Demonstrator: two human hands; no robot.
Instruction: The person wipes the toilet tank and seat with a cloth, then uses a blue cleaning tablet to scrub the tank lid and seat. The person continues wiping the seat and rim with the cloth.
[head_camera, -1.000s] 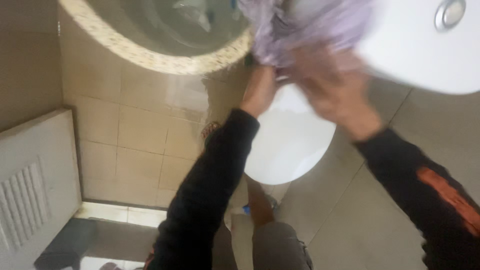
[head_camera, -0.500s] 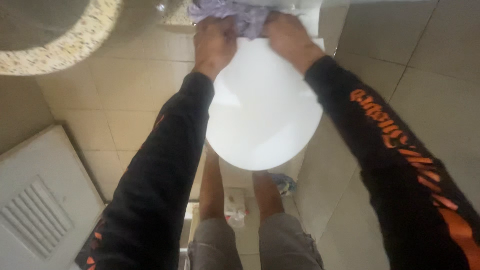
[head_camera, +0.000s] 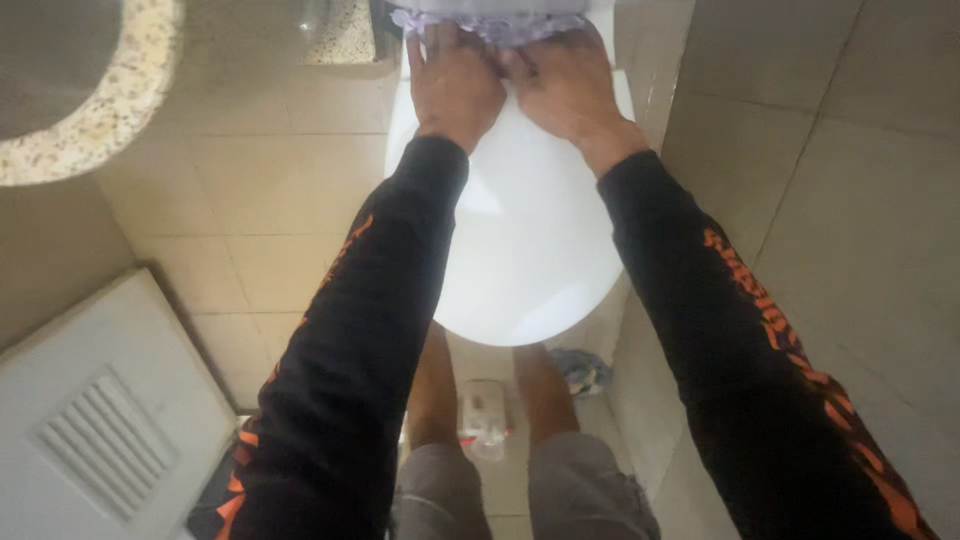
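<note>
Head view, looking straight down. Lilac cloth (head_camera: 490, 24), crumpled and bunched flat, at the back edge of the closed white toilet lid (head_camera: 530, 250), tucked right against the base of the cistern at the top of frame; only a thin wrinkled strip visible past the fingertips. Left hand (head_camera: 455, 80) palm-down, fingers spread fairly flat, pressing on the cloth's left part. Right hand (head_camera: 565, 85) likewise flat and open beside it, thumbs almost touching, pressing the right part; no closed grasp on either side. Black sleeves with orange print running down to both wrists. Lid smooth, glossy, oval, clean-looking. Beige floor tiles (head_camera: 250, 210) all around, slightly shiny. Speckled stone basin rim (head_camera: 100, 120) at upper left. White slatted panel (head_camera: 100, 440) at lower left, lying tilted. Bare legs and grey shorts below the lid, small white bottle (head_camera: 485, 410) between the feet, bluish crumpled item (head_camera: 585, 370) just beside the right leg.
</note>
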